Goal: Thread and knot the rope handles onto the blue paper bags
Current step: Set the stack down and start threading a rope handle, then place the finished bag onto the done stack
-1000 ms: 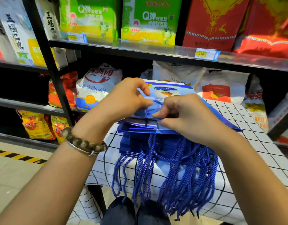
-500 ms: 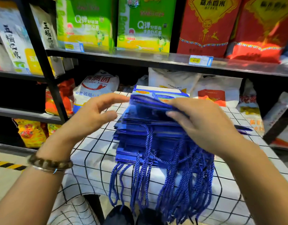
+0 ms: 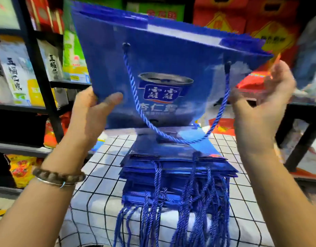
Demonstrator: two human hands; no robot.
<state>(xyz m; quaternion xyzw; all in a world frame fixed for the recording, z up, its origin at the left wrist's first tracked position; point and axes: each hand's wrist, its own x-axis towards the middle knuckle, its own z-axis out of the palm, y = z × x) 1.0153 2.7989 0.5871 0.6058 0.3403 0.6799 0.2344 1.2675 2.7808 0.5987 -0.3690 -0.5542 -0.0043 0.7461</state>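
I hold one blue paper bag [image 3: 162,56] up in front of me, printed side toward me. A blue rope handle [image 3: 146,120] runs through its two holes and hangs in a loop below it. My left hand [image 3: 93,111] grips the bag's lower left edge, thumb on the front. My right hand [image 3: 260,107] is raised beside the bag's right side with its fingers spread and blurred; it holds nothing that I can see. Below them, a stack of blue bags [image 3: 178,166] lies on the table, their rope handles [image 3: 194,220] hanging over the near edge.
The table wears a white cloth with a black grid [image 3: 100,184]. Black metal shelving [image 3: 41,77] with rice and flour sacks stands at the left and behind. Red gift boxes [image 3: 271,27] fill the upper right shelf, close behind the raised bag.
The top bag has gone from lying on the stack to being held up in the air. My left hand now grips its edge, and my right hand has come off the stack and risen.
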